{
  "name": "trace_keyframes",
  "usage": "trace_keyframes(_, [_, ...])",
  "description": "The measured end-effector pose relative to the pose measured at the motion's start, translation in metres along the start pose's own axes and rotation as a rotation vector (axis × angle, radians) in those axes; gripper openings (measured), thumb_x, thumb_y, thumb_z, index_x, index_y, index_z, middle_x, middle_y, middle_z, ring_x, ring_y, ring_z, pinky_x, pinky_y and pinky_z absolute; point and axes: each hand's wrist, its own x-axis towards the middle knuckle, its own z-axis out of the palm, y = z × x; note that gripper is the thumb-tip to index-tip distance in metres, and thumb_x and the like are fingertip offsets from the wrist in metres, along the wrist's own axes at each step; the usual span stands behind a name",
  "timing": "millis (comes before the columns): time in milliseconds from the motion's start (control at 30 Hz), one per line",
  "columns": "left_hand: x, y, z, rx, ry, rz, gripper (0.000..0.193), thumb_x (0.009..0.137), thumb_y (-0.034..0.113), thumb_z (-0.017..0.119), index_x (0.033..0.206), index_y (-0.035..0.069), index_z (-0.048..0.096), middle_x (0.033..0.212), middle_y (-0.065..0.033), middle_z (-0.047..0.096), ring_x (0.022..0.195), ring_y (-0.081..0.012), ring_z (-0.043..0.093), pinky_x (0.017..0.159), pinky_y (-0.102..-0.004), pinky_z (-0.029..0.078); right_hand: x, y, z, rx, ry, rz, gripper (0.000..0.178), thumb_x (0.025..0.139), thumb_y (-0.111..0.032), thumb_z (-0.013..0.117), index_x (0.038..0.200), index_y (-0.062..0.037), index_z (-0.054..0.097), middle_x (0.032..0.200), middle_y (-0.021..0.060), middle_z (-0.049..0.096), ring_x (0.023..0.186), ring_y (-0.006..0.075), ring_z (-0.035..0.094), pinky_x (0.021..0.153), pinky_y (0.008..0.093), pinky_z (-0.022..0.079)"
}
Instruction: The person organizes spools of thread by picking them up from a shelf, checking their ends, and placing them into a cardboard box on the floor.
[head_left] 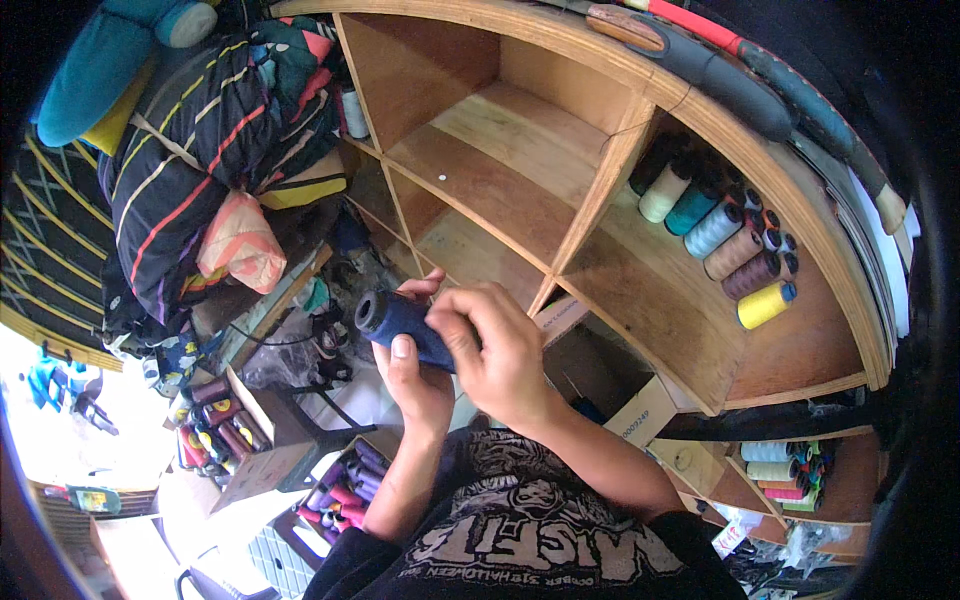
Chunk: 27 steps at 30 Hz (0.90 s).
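Note:
A navy blue thread spool with a dark hollow core lies tilted across my left hand. The left fingers wrap under it, with the thumb along its near side. My right hand is closed at the spool's right end, thumb and index finger pinched together against the wound thread. Whether a loose thread end sits in that pinch is too small to see. Both hands are in front of a wooden shelf unit.
Upright spools in several colours line the right compartment. Below left, a cardboard box holds dark and red spools, beside a crate of purple ones. An open carton sits under the shelf. Striped bundled fabric fills the upper left.

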Motion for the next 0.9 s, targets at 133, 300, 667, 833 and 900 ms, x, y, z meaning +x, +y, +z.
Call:
trace_keyframes(133, [0.006,0.003,0.002,-0.079,0.049,-0.032,0.051,0.085,0.042,0.055,0.115,0.001,0.046,0.111,-0.016,0.053,0.118,-0.0326,0.048,0.1,-0.0466,0.038,-0.003,0.02,-0.005,0.148,0.109,0.412,0.021,0.095,-0.019,0.051,0.088,-0.0002,0.057,0.076,0.0126,0.061,0.067,0.0238,0.06,0.063,0.0341,0.047])
trace_keyframes(300, [0.022,0.015,-0.013,-0.13,0.088,-0.078,0.043,0.091,0.04,0.045,0.113,0.003,0.048,0.111,-0.0146,0.055,0.118,-0.0327,0.049,0.098,-0.0486,0.038,-0.009,0.056,-0.022,0.022,-0.139,0.523,0.032,0.088,-0.022,0.063,0.114,-0.0058,0.052,0.098,0.011,0.058,0.09,0.0197,0.057,0.074,0.0316,0.048])
trace_keyframes(667, [0.024,0.022,-0.007,-0.299,0.081,-0.128,0.044,0.093,0.04,0.043,0.113,0.001,0.048,0.11,-0.0132,0.056,0.117,-0.0315,0.048,0.097,-0.0458,0.039,-0.035,0.042,-0.004,0.467,-0.534,0.708,0.02,0.092,-0.011,0.058,0.107,0.0019,0.063,0.075,0.0022,0.062,0.065,0.0076,0.057,0.061,0.0225,0.048])
trace_keyframes(833, [0.026,0.018,-0.013,-0.3,0.201,-0.029,0.042,0.094,0.04,0.045,0.113,0.002,0.047,0.111,-0.0135,0.057,0.117,-0.0305,0.048,0.098,-0.0452,0.039,-0.038,0.018,-0.028,0.363,-0.455,0.6,0.019,0.093,-0.014,0.056,0.1,-0.0004,0.066,0.069,0.0033,0.062,0.06,0.0066,0.055,0.055,0.0227,0.046])
trace_keyframes(900, [0.029,0.019,-0.015,-0.309,0.236,-0.021,0.043,0.095,0.041,0.046,0.114,0.002,0.047,0.11,-0.0137,0.058,0.117,-0.0303,0.049,0.098,-0.0447,0.039,-0.037,0.01,-0.04,0.319,-0.468,0.513,0.02,0.093,-0.017,0.056,0.1,-0.0015,0.066,0.072,0.0047,0.065,0.06,0.0082,0.058,0.056,0.0237,0.047])
